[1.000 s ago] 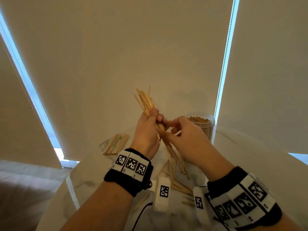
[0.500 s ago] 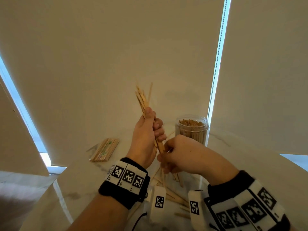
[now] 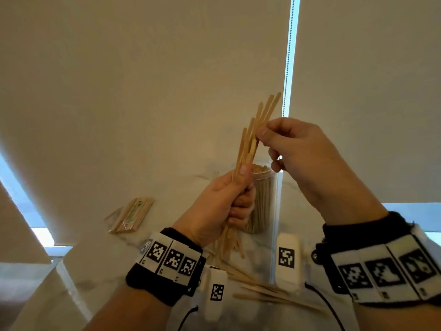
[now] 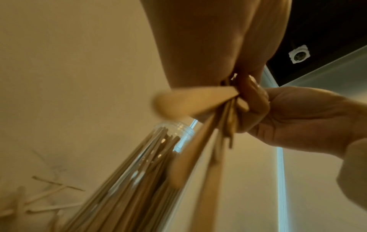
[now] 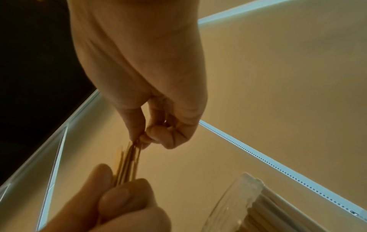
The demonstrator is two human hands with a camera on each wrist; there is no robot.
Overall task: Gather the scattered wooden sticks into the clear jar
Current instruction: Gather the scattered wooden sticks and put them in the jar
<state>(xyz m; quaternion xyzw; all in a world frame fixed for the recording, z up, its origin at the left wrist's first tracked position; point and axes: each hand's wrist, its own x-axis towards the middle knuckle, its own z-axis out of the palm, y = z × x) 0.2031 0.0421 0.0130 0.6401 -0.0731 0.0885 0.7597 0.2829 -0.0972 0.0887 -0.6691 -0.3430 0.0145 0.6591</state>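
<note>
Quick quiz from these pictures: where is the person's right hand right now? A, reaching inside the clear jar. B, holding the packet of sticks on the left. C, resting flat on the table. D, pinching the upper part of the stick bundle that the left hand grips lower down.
D: the right hand pinches the bundle of sticks near its top, while the left hand grips it lower down.

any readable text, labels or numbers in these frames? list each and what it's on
No readable words or numbers.
Left wristband: square black-and-white marker codes, tiny characters beneath too small to read.
Right wristband: the same, blurred.
Two white wrist modules: one marker code each, no text.
Packet of sticks: green print, too blurred to read.
</note>
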